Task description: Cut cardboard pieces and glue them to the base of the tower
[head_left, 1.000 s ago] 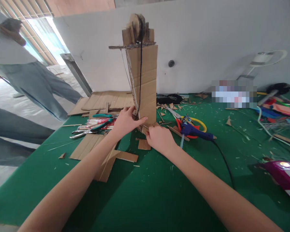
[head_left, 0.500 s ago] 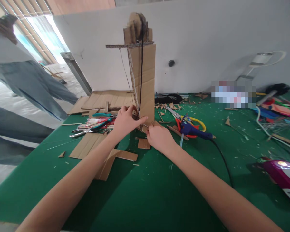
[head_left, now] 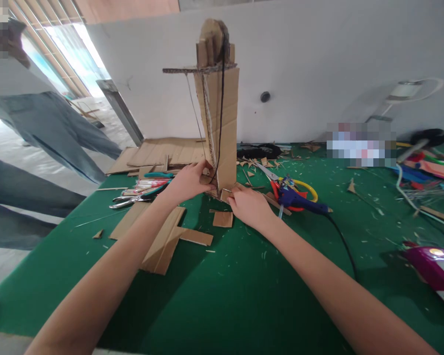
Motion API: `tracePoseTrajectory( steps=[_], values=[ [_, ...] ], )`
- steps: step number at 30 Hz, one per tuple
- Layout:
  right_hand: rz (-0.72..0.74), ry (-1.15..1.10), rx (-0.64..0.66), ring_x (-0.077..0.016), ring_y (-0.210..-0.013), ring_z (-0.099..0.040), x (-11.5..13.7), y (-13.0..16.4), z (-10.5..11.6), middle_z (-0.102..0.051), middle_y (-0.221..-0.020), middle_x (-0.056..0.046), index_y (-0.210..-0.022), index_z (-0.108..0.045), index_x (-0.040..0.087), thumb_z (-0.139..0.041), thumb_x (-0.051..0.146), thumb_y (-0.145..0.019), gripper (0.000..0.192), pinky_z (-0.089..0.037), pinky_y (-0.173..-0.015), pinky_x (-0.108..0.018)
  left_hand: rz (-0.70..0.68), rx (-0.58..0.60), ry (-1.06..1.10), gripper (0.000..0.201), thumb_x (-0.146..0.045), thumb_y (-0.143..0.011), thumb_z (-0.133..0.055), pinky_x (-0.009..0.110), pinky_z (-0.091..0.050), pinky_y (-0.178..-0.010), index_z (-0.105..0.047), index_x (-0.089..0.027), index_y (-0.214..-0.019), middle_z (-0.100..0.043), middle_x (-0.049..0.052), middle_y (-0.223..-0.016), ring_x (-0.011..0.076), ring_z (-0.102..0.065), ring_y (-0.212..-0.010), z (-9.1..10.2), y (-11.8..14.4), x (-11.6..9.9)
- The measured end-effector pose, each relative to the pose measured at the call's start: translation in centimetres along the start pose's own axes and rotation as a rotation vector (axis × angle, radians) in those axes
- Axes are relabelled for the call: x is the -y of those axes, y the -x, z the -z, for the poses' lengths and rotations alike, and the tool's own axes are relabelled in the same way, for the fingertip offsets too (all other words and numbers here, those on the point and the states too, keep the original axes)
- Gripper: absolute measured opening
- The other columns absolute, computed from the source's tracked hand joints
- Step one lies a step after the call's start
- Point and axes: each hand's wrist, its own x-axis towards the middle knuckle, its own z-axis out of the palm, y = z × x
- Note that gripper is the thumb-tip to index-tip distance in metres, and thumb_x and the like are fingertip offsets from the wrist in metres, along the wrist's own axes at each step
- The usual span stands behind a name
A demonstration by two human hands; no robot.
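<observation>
Both hands grip the base of an upright cardboard tower: left hand at its left side, right hand just in front.

Bright window glare, warped edges

One upright cardboard tower stands on the green table, and everything else is counted from it. Two hands meet at its foot: one left hand and one right hand. One dark cord hangs down its face. Right of the tower lie one blue glue gun and one pair of scissors. Left of it lies one pair of pliers. In front sits one small cardboard square and one crossed cardboard piece
</observation>
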Motion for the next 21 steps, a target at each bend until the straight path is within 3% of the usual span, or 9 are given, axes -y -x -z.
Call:
tracePoseTrajectory(
  steps=[10, 14, 21],
  values=[
    [0.007, 0.003, -0.002, -0.0231, -0.096, -0.061, 0.25, -0.06, -0.08, -0.065, -0.104, -0.013, -0.098, -0.057, 0.014, -0.037, 0.025, -0.093, 0.024, -0.048, -0.073, -0.031, 0.007, 0.006, -0.137, 0.046, -0.047, -0.071, -0.063, 0.042, -0.047, -0.08, -0.047, -0.02, -0.105, -0.062, 0.01, -0.102, 0.0316, -0.06, -0.096, 0.03, 0.24, -0.39],
    [0.008, 0.004, -0.007, -0.0234, -0.095, -0.061, 0.21, -0.03, -0.28, -0.064, -0.105, -0.013, -0.099, -0.057, 0.013, -0.036, 0.025, -0.093, 0.025, -0.047, -0.072, -0.031, -0.021, 0.049, -0.158, 0.056, -0.054, -0.067, -0.064, 0.043, -0.046, -0.082, -0.046, -0.019, -0.106, -0.061, 0.011, -0.105, 0.033, -0.059, -0.098, 0.13, 0.19, -0.36],
    [0.028, 0.009, -0.018, -0.0221, -0.093, -0.061, 0.19, -0.03, -0.57, -0.063, -0.107, -0.015, -0.1, -0.057, 0.012, -0.035, 0.024, -0.093, 0.026, -0.046, -0.073, -0.031, 0.017, 0.014, -0.196, 0.063, -0.06, -0.064, -0.066, 0.042, -0.045, -0.081, -0.046, -0.018, -0.107, -0.062, 0.013, -0.104, 0.0339, -0.059, -0.097, -0.25, 0.18, -0.54]
  ],
)
